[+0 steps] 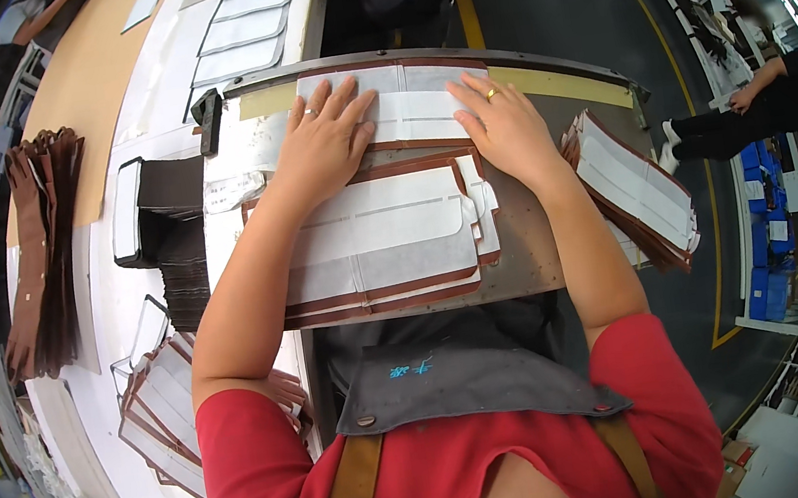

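Note:
My left hand [325, 143] lies flat, fingers spread, on a white-lined brown leather panel [411, 106] at the far side of the metal work surface [530, 252]. My right hand [504, 124] presses flat on the same panel's right part. Both hands hold the panel down against a tan strip [564, 84] along the back edge. Nearer to me lies a stack of similar brown-edged white panels [389, 245], under my left forearm.
A fanned pile of panels [638, 187] rests at the right of the surface. Dark brown pieces [179, 248], long brown strips [46, 245] and more panels [162, 401] lie on the white table at left. Another person [763, 100] sits at far right by shelves.

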Demonstrator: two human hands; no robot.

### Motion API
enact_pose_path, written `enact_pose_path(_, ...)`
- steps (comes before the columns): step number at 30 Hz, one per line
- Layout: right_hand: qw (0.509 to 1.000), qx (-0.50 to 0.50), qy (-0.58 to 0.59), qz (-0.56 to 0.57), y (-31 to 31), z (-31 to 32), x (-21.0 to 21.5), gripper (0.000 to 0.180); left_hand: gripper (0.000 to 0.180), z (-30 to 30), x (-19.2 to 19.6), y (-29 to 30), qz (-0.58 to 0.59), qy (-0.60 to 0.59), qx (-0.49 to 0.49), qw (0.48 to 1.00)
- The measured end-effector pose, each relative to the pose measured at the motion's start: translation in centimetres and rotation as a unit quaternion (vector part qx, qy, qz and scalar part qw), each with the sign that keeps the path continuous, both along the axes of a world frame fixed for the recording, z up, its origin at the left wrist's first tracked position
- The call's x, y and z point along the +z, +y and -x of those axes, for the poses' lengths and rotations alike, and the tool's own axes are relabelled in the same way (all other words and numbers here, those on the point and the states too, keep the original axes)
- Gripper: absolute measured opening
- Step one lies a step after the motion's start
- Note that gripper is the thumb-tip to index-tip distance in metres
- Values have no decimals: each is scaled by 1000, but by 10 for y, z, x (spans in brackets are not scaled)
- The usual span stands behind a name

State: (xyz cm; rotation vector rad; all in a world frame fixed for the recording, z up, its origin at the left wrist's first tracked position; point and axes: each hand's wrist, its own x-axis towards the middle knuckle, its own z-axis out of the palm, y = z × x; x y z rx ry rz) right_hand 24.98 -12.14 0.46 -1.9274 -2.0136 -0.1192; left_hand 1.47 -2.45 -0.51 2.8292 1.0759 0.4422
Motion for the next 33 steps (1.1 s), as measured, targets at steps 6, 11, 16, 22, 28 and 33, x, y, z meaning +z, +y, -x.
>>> enact_pose_path(6,999,-5,-34,17,3,-1,2,38,40,-4,2,-3,-10,3,13,1000)
enact_pose_path(11,1000,-1,-29,-9,3,1,3,35,39,-2,7,-4,-12,-24,2,1000)
enact_pose_path(16,999,9,-32,-17,4,2,5,35,38,-1,10,-6,-17,-24,3,1000)
enact_pose_path(22,997,23,-64,-29,0,4,9,32,36,-2,9,-9,-17,-40,1,999)
enact_pose_path(28,998,45,-38,10,12,10,25,29,34,3,14,-12,18,-56,-8,998)
enact_pose_path(33,980,160,96,-72,84,53,-1,25,42,9,-5,13,5,-201,57,978)
